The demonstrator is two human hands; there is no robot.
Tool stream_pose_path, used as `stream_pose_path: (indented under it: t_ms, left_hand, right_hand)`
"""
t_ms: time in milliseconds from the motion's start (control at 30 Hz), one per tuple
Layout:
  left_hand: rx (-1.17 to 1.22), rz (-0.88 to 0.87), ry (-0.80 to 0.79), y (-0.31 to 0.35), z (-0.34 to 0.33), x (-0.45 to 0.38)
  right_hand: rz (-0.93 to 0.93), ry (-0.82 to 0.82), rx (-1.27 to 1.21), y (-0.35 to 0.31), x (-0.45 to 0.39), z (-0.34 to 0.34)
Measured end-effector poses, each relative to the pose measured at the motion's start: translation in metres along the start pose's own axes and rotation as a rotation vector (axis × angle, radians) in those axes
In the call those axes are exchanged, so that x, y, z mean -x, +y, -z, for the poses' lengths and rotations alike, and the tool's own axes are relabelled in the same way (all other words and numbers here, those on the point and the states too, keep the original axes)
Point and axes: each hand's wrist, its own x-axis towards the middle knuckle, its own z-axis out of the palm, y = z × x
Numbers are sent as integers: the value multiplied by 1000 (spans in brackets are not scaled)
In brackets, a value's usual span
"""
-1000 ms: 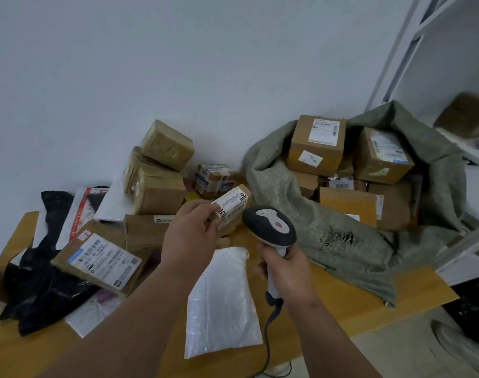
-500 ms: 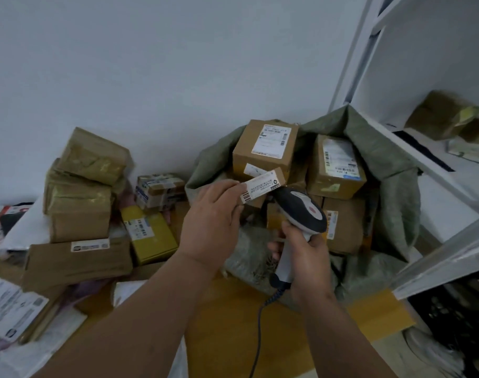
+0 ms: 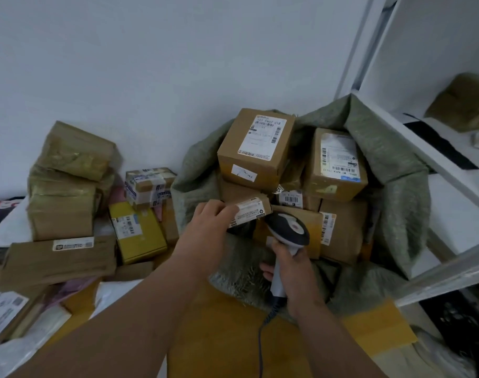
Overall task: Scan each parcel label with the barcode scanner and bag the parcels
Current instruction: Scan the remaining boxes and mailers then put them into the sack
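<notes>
At nine o'clock a heap of tape-wrapped brown parcels (image 3: pixel 66 184) rests on the wooden tabletop (image 3: pixel 222 336), with a long flat carton (image 3: pixel 59 259) lying in front of it and a yellow box (image 3: pixel 137 233) just beside, toward the centre. Near the centre the left hand (image 3: pixel 209 227) pinches a small labelled parcel (image 3: pixel 250 211) at its left end, holding it at the mouth of the grey-green woven sack (image 3: pixel 391 170), label up. Just at four o'clock from that parcel, the right hand (image 3: pixel 293 268) grips the handle of the barcode scanner (image 3: pixel 287 230), whose dark head sits close under the parcel's right end. The sack, from twelve to three o'clock, holds several stacked cardboard boxes (image 3: pixel 256 148). A white shelf frame (image 3: pixel 429 148) stands at the far right.
</notes>
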Motion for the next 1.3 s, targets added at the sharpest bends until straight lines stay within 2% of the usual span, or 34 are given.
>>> stream_pose_path:
  t_ms: [133, 267, 400, 467, 600, 700, 800, 967, 1300]
  left_hand:
    - [-18, -5, -14, 1, -2, -2]
    - [-26, -8, -10, 2, -4, -3]
    - [-12, -62, -148, 5, -11, -4]
    - [-88, -44, -248, 11, -9, -3]
    - [-256, -6, -367, 17, 5, -2]
    - [-361, -22, -395, 14, 22, -1]
    - [-415, -18, -313, 10, 41, -2]
    - [-411, 22, -45, -9, 57, 10]
    - [-298, 100, 97, -58, 59, 73]
  right_hand:
    - [28, -16, 61, 4, 1, -3]
    - [112, 53, -1, 2, 7, 0]
    - [256, 107, -125, -14, 16, 2]
    - [288, 117, -144, -23, 15, 3]
    - [291, 153, -122, -34, 12, 6]
    - [278, 154, -118, -35, 11, 3]
    - [287, 144, -80, -34, 14, -5]
    - [334, 155, 12, -43, 24, -22]
    - [354, 39, 138, -40, 75, -75]
